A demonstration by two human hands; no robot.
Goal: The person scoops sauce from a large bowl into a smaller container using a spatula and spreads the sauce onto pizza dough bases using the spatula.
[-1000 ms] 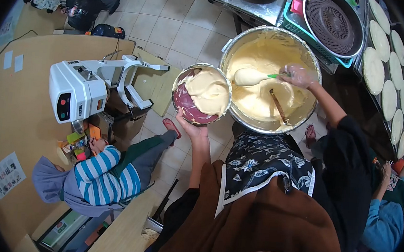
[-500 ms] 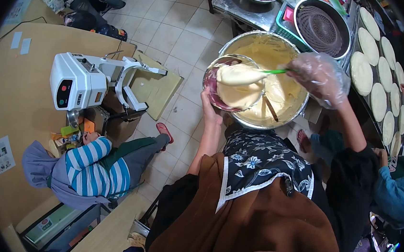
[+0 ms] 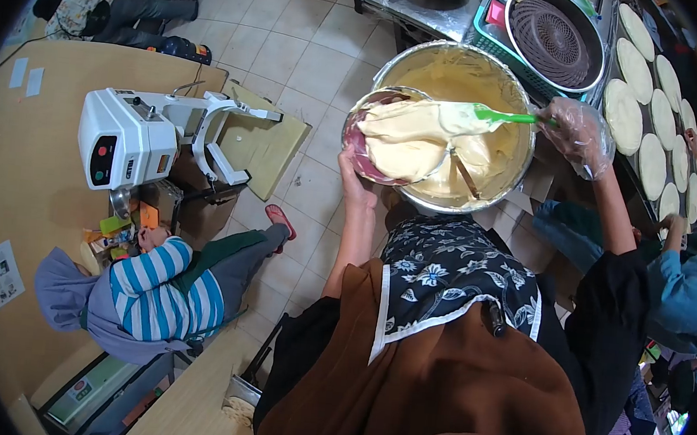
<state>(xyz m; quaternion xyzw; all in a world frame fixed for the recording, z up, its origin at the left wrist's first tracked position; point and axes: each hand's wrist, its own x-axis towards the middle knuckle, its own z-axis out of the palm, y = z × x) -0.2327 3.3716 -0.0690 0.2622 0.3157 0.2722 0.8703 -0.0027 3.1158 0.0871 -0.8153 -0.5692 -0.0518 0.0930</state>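
Since the earlier frame, the right hand [image 3: 577, 138], in a clear plastic glove, had drawn the long green spatula [image 3: 506, 116] rightward, baring part of its blade. Its fingers were wrapped around the handle; the left hand [image 3: 358, 187] held the round maroon bowl [image 3: 356, 147] by its lower-left edge, near frame centre. Pale yellow batter [image 3: 400, 154] lay in the bowl and coated the spatula. The large round silver metal pot [image 3: 522, 161] stood beneath, a slim brown stick [image 3: 465, 178] inside.
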